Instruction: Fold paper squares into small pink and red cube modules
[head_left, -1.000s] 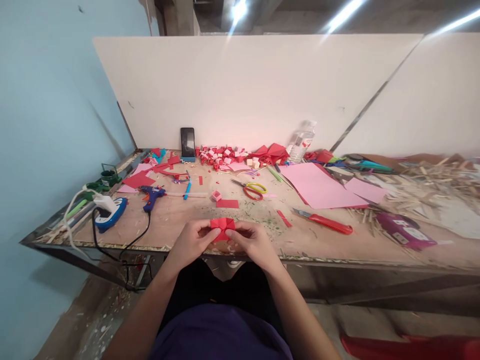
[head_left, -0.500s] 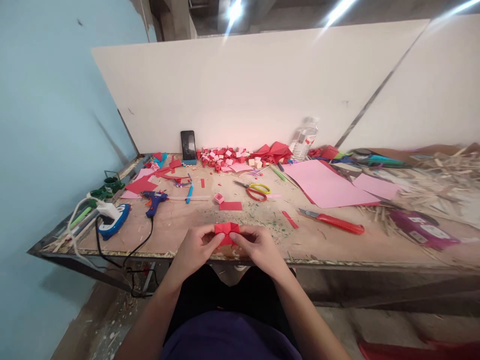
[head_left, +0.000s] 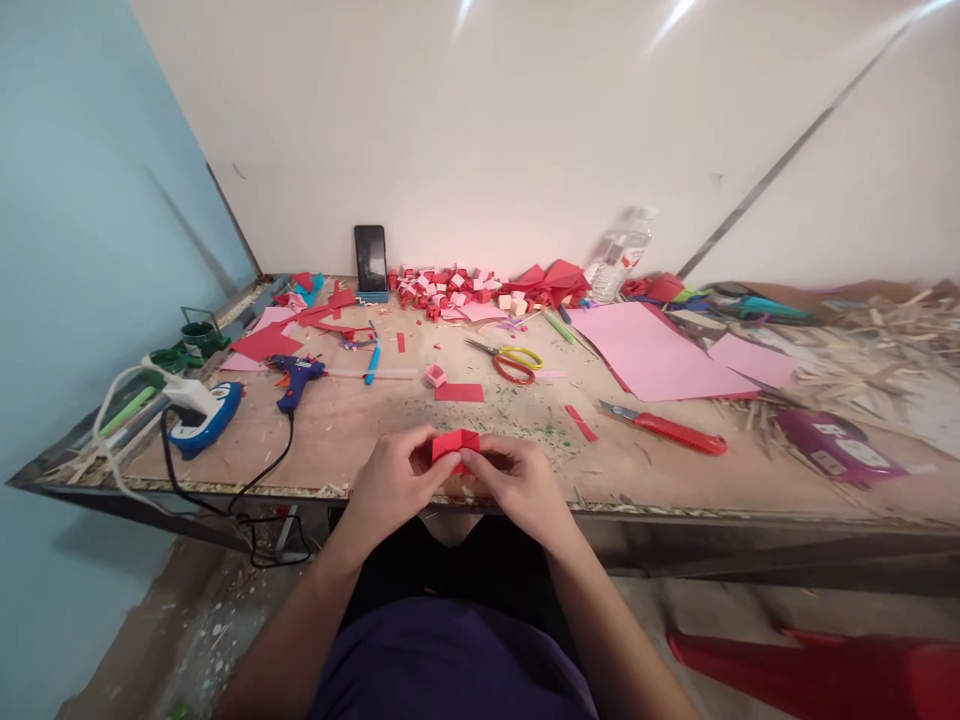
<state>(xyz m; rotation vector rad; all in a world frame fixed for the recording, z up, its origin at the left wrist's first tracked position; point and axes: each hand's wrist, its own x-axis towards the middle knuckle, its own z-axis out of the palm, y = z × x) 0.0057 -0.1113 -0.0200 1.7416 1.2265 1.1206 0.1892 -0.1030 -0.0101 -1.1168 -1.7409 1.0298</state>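
A small piece of folded red paper (head_left: pixel 454 442) is pinched between both hands just above the table's front edge. My left hand (head_left: pixel 397 476) grips its left side, and my right hand (head_left: pixel 514 482) its right side, with the two thumbs close together on the near face. Fingers behind the paper are partly hidden. Beyond it lie a flat red paper strip (head_left: pixel 460 393) and a small open pink paper box (head_left: pixel 435 375). Scissors (head_left: pixel 510 360) with yellow and red handles rest farther back.
A red utility knife (head_left: pixel 667 428) lies to the right, near pink sheets (head_left: pixel 652 350). At left are a blue glue gun (head_left: pixel 295 378) and a power strip (head_left: pixel 206 420) with cables. A phone (head_left: pixel 370 262), a heap of paper cubes (head_left: pixel 450 290) and a bottle (head_left: pixel 621 255) line the back.
The red paper's sides now stand folded up, more box-like than before. Both thumbs have come closer together. The camera view has tilted down.
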